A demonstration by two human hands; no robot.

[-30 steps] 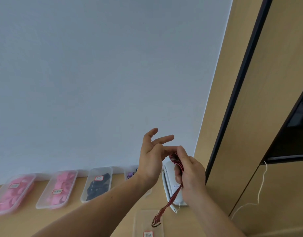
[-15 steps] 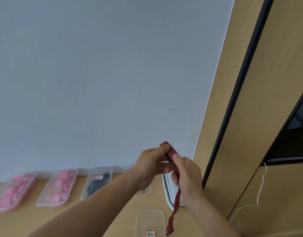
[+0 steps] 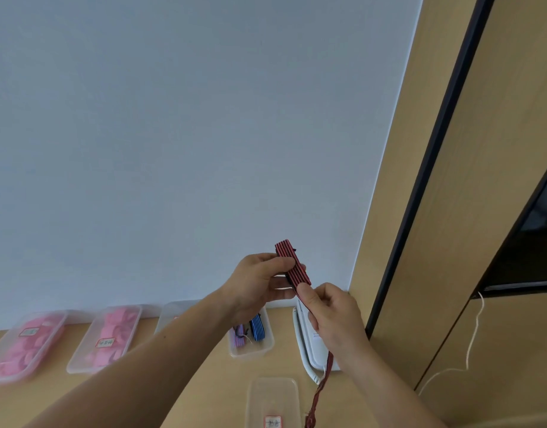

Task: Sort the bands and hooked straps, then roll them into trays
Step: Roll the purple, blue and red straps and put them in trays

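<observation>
A red-and-black striped strap (image 3: 292,262) is held up in front of the wall, folded flat at its top. My left hand (image 3: 259,281) pinches the folded part between thumb and fingers. My right hand (image 3: 332,316) grips the strap just below, thumb on its face. The loose tail (image 3: 323,387) hangs down past my right wrist toward the table. Below it lies a clear labelled tray (image 3: 273,400) with nothing visible inside. Another clear tray (image 3: 252,335) behind my left wrist holds purple and blue striped rolls.
Along the wall stand two trays of pink rolls (image 3: 25,344) (image 3: 108,336) and a further tray (image 3: 170,316) mostly hidden by my left forearm. A white device (image 3: 309,344) lies at the right, beside a wooden cabinet (image 3: 451,211) with a thin white cord (image 3: 472,341).
My left hand went from spread fingers to pinching the strap. The folded top now stands longer above my hands, and the hanging tail has drawn upward.
</observation>
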